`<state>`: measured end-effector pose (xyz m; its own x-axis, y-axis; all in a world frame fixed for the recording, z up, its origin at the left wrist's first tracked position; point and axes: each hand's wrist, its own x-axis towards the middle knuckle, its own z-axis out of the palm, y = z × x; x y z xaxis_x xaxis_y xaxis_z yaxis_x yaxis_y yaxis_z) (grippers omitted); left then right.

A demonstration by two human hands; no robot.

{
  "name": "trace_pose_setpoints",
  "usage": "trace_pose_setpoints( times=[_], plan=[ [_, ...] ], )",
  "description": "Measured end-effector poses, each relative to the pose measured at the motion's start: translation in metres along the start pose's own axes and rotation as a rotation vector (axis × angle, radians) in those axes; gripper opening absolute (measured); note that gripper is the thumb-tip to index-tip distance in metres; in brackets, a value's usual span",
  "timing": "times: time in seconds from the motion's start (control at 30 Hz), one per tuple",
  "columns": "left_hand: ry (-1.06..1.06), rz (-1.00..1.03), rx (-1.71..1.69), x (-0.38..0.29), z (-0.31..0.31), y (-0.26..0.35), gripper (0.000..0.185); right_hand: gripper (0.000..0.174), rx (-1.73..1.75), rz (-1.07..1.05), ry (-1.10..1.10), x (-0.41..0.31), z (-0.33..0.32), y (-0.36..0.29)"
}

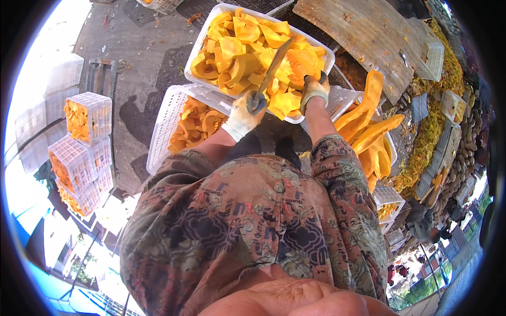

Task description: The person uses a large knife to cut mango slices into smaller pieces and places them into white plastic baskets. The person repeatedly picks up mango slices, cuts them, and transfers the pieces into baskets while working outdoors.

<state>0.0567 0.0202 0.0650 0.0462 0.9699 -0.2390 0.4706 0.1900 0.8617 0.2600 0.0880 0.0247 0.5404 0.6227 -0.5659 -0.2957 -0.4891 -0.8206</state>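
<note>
My left hand, in a stained white work glove with dark fingertips, grips the handle of a knife. The blade points away from me, over a white plastic crate heaped with cut pumpkin chunks. In a similar glove, my right hand holds a large pumpkin piece by its near edge, with the stringy inner side facing up. The blade's tip overlaps that piece's left side in view; whether they touch, I cannot tell. Below my hands, a yellow chunk lies at the crate's near rim.
Another white crate of orange pumpkin pieces stands at left. Long peeled pumpkins fill a crate at right. Stacked filled crates stand farther left. A wooden board and a peelings heap lie at right.
</note>
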Motion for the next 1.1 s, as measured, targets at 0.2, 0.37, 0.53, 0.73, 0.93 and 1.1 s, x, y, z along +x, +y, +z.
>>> trace_pose_setpoints(
  times=[0.2, 0.37, 0.53, 0.73, 0.93, 1.1],
  plan=[
    [-0.407, -0.564, -0.587, 0.036, -0.001, -0.046, 0.018, 0.049, -0.03, 0.307, -0.095, -0.012, 0.001, -0.035],
    [-0.421, -0.652, -0.783, 0.051, -0.014, -0.042, 0.022, 0.05, -0.065, 0.158, -0.183, 0.031, -0.022, 0.002],
    [-0.298, -0.304, -0.446, 0.033, -0.047, 0.013, 0.023, 0.054, -1.064, -0.256, -0.24, 0.027, -0.027, -0.038],
    [-0.386, -0.089, 0.282, 0.039, 0.004, -0.026, 0.043, 0.047, -1.185, -0.436, -0.186, -0.005, -0.007, -0.051],
    [-0.624, -0.405, -0.129, 0.055, 0.004, -0.021, 0.029, 0.047, -0.938, -0.187, -0.152, 0.026, -0.02, -0.03],
    [-0.659, -0.323, -0.291, 0.061, 0.001, -0.036, 0.016, 0.037, -0.186, 0.284, -0.092, 0.014, -0.019, -0.024]
  ],
)
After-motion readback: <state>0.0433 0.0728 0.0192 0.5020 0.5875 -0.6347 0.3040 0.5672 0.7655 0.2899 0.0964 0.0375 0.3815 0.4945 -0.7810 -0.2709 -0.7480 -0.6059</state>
